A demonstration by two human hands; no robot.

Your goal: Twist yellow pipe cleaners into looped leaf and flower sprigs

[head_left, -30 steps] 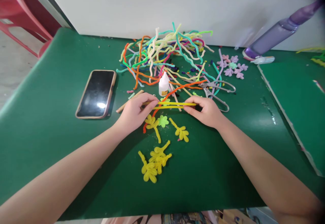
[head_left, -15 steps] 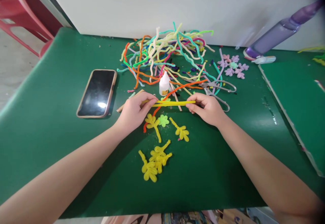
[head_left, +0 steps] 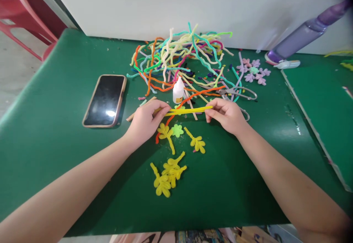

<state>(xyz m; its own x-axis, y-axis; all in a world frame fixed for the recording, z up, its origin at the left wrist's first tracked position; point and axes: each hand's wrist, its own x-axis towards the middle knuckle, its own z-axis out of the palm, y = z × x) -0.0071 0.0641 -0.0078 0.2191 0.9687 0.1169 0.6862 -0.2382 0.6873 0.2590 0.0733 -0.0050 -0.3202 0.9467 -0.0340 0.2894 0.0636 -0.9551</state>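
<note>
My left hand and my right hand each pinch one end of a straight yellow pipe cleaner, stretched level between them just above the green table. Below it lie yellow pipe-cleaner flowers and a small green flower. More yellow flowers are heaped nearer to me. A small white glue bottle stands just behind the held pipe cleaner. An orange pipe cleaner runs under it.
A tangle of coloured pipe cleaners fills the back middle. A phone lies face up at the left. Scissors rest behind my right hand, purple flowers beyond them. A purple tool leans at the back right. A red chair stands beyond the table.
The two yellow strands that were slightly apart now lie together as one line. My right hand has lifted its end a little and shifted slightly away from me.
</note>
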